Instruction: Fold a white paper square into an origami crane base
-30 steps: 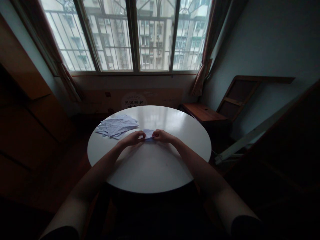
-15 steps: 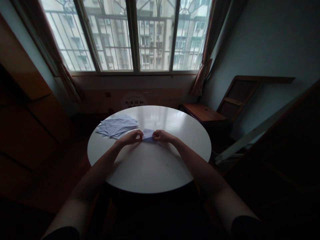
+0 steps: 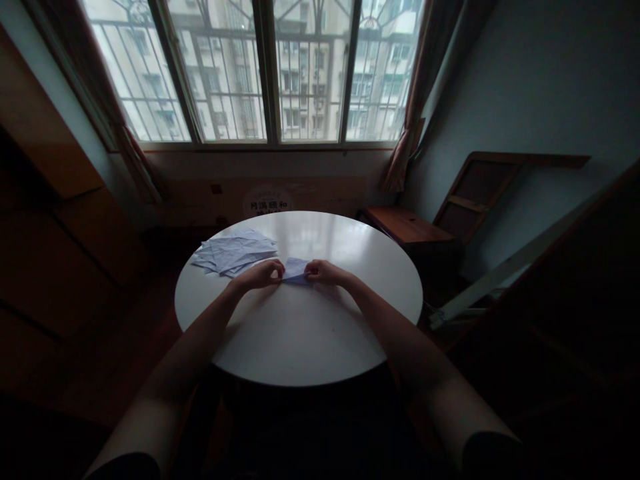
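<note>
A small sheet of pale bluish paper [image 3: 296, 270], partly folded, lies near the middle of the round white table [image 3: 305, 340]. At its left edge my left hand [image 3: 267, 274] pinches it between thumb and fingers. My right hand [image 3: 325, 272] grips the opposite edge, fingers curled. The fingertips cover both ends of the paper, so its full outline is hidden. Just beyond my left hand lies a loose pile of creased papers [image 3: 235, 250] in the same pale colour.
Behind the table stand a printed cardboard box [image 3: 320, 193] and the barred window [image 3: 270, 80]. A wooden chair [image 3: 407, 225] is at the back right. Brown cabinets [image 3: 45, 253] line the left side.
Very little differs. My left hand has shifted slightly left along the paper's edge, while my right hand keeps its place.
</note>
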Motion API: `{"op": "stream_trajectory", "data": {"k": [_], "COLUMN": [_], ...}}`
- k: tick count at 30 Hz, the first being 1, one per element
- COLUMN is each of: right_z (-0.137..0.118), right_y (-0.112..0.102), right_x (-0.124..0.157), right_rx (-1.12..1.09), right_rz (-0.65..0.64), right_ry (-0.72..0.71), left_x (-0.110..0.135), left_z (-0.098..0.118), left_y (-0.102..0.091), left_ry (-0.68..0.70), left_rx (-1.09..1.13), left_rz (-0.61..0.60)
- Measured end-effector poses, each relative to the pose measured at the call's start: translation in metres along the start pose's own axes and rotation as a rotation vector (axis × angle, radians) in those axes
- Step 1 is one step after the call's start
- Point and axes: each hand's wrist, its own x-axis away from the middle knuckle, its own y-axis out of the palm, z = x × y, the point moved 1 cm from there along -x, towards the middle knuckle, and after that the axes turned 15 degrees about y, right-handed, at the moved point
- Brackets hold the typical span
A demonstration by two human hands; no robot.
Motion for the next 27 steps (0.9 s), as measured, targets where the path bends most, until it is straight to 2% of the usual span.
{"op": "stream_trajectory", "data": {"k": [6, 11, 17, 23, 27], "right_z": [0.001, 0.0, -0.001, 0.0, -0.001], "right_y": [0.001, -0.001, 0.0, 0.001, 0.0], "right_x": [0.0, 0.001, 0.001, 0.0, 0.001], "right_rx": [0.006, 0.018, 0.003, -0.032, -0.025], "right_rz": [0.008, 0.003, 0.003, -0.03, -0.031], "right_ry": [-0.003, -0.01, -0.003, 0.006, 0.021], "left_x": [0.002, 0.007, 0.0, -0.009, -0.009], "left_z": [-0.003, -0.006, 0.001, 0.018, 0.019], "left_y": [-0.001, -0.011, -0.013, 0.001, 0.003], "left_ry": [-0.031, -0.067, 0.005, 0.048, 0.047], "left_rx": [0.0, -0.019, -0.101, -0.026, -0.02], "left_rz": [0.01, -0.014, 0.127, 0.059, 0.018]}}
